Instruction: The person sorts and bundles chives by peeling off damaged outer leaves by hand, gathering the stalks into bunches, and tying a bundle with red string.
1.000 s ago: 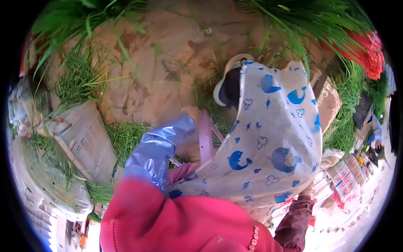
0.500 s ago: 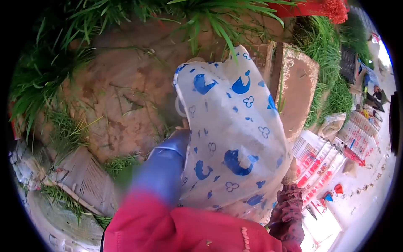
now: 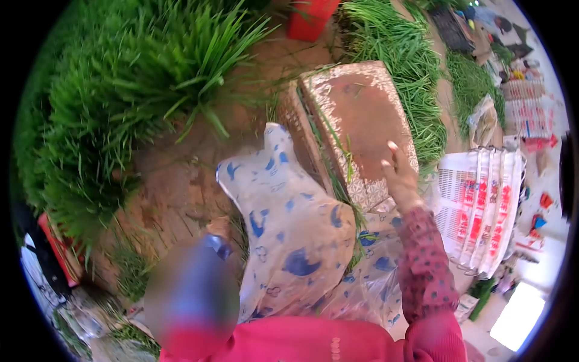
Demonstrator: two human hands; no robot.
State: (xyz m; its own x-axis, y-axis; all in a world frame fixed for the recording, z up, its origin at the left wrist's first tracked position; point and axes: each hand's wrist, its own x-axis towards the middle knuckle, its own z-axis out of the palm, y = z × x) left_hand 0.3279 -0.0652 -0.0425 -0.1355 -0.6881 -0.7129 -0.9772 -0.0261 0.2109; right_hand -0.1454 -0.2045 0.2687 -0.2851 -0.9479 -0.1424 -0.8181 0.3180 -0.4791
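My right hand (image 3: 401, 178) reaches over the brown wooden stool (image 3: 362, 114) with its fingers spread, holding nothing. At the lower left, my left hand (image 3: 220, 228) shows beyond a blue sleeve cover (image 3: 202, 283); its fingers are too small and blurred to make out. A white apron with blue whale prints (image 3: 289, 223) covers my lap and knees, and my left hand is just beside its left edge.
Piles of long green leaves (image 3: 120, 102) fill the upper left, with more leaves (image 3: 392, 42) behind the stool. White baskets with red lettering (image 3: 476, 205) stand at the right. A red container (image 3: 310, 18) is at the top.
The view has swung to the right. My right hand has come up from beside the apron to above the stool, fingers spread. My left hand is farther from the stool, at the lower left.
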